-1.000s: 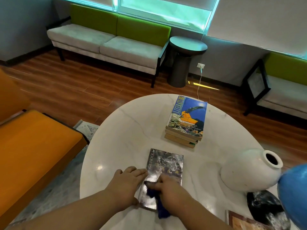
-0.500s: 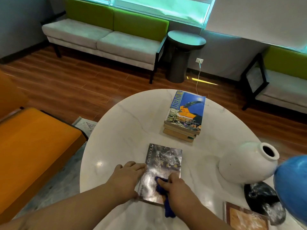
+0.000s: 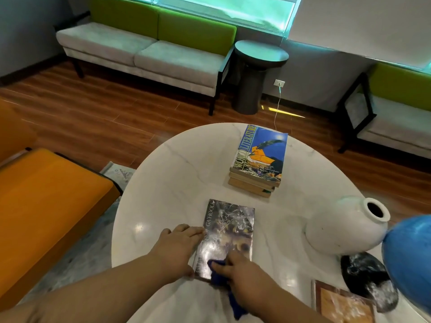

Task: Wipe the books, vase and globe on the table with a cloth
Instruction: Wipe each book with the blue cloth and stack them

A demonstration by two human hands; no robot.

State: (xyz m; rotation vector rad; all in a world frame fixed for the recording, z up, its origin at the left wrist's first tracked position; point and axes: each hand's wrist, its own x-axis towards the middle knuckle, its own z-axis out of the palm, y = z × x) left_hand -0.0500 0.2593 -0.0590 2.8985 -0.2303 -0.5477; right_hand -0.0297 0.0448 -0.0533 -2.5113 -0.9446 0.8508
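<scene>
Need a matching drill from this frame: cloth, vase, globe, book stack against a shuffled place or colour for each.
1 cloth
2 vase
3 globe
4 book stack

a white
b far side of the table
c gripped by the right hand
d cut off at the picture's right edge

Pairs: 1-c, 2-a, 3-d, 4-b

Head view. Your left hand lies flat against the left edge of the dark book on the round white desk. Your right hand grips a blue cloth on the book's near end. Beyond lies a stack of books; at right, a white vase sits beside a blue globe.
</scene>
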